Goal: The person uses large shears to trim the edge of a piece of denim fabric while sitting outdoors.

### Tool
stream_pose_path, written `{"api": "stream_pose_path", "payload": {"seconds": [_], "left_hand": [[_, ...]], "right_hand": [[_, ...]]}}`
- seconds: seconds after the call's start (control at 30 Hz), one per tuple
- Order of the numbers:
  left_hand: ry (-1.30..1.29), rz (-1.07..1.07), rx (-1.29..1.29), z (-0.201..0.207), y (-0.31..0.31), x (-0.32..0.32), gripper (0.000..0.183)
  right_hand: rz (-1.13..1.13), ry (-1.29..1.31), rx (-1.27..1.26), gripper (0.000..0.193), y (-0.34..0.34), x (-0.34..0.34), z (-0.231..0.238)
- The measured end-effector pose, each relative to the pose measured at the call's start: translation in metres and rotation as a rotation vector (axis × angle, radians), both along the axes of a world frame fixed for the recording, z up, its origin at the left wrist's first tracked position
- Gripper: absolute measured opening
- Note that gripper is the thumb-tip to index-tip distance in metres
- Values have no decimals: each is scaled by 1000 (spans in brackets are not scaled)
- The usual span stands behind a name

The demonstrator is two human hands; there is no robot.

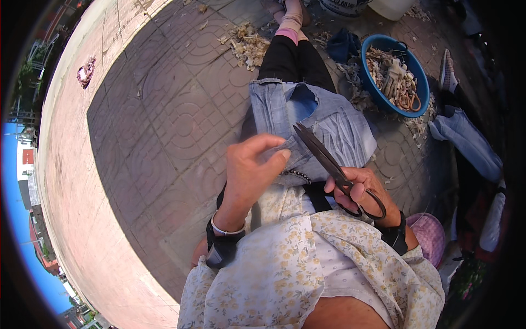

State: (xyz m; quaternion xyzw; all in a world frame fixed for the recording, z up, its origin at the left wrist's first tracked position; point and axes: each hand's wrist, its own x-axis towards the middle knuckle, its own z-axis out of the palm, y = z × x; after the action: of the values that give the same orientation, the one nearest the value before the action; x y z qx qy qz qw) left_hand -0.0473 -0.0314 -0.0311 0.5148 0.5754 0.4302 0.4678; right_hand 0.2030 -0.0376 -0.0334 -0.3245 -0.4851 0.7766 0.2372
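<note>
My right hand (368,185) grips a pair of dark metal scissors (322,152), its fingers at the handle loops. The long blades lie close together and point up and left, over my lap. My left hand (249,172) hovers left of the blades, thumb and forefinger curled toward each other in a pinch. Whatever may be between those fingertips is too small to make out. Beneath both hands, a faded blue denim piece (345,129) with a darker blue opening is spread across my thighs. A dark beaded strip (297,175) lies at its near edge.
A blue plastic basin (417,82) of pale scraps, with a glove on top, stands at the far right. More scraps (249,46) litter the patterned paving (181,109) by my feet. A light denim garment (468,140) and a pink woven hat (427,236) are at the right.
</note>
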Motion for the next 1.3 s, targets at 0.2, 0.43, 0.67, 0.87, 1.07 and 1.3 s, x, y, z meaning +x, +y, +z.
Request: {"api": "stream_pose_path", "payload": {"seconds": [0.2,0.43,0.67,0.87,1.07,1.3], "left_hand": [[-140,29,-34,-5,-3,-1,12],[-141,21,27,-3,-3,-1,14],[-111,26,37,-8,-4,-3,13],[-149,55,-17,-8,-4,-3,16],[-112,34,12,-8,-4,-3,13],[-115,40,24,-8,-3,-1,13]], "right_hand": [[61,4,-14,56,-2,1,4],[120,-10,-27,56,-1,2,9],[111,-19,-21,55,-2,1,9],[109,-25,-13,54,-1,0,12],[100,-8,-6,53,-2,-1,9],[81,-13,-31,52,-4,-2,9]]}}
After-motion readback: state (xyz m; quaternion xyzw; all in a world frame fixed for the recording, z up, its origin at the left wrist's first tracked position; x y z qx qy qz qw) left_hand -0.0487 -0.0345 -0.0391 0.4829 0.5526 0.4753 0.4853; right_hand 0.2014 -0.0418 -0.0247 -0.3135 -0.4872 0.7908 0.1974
